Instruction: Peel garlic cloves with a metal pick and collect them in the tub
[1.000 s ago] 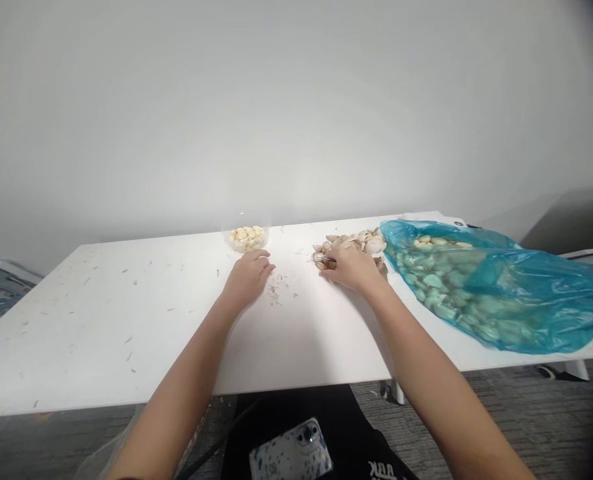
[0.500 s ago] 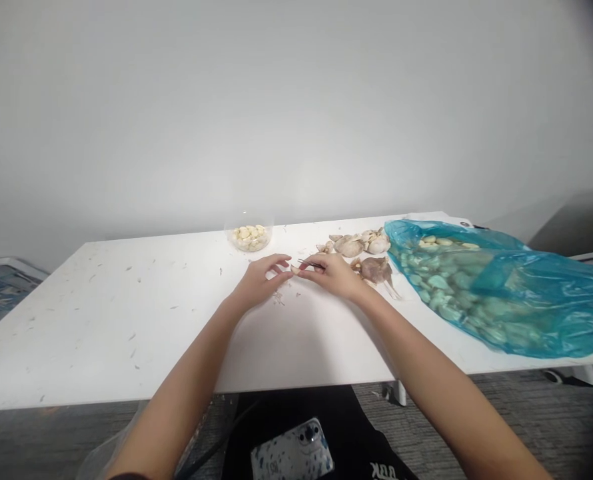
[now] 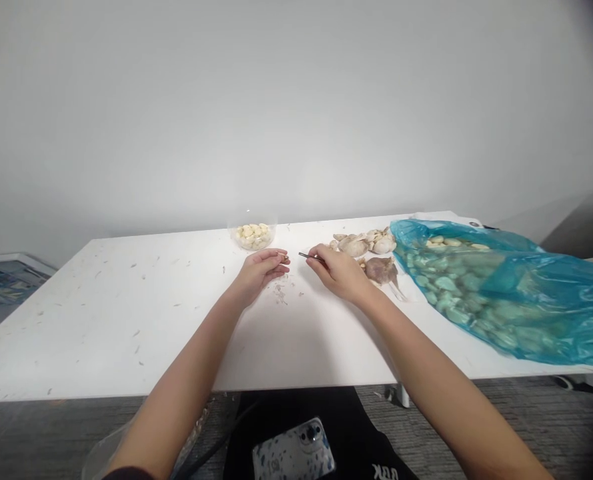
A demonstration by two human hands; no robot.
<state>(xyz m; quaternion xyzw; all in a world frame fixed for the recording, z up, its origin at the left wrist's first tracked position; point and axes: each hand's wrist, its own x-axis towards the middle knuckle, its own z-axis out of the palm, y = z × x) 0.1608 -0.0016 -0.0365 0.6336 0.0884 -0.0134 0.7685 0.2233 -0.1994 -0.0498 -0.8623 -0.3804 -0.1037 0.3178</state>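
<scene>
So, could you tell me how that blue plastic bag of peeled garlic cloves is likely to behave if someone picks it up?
The blue plastic bag will probably sag and flop, since its thin film lies in loose folds. It looks fairly heavy for such thin plastic, being full of peeled garlic cloves. Its top appears open, so cloves could likely spill if it tips.

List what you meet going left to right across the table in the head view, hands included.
Left hand → right hand → purplish garlic bulb → blue plastic bag
</scene>
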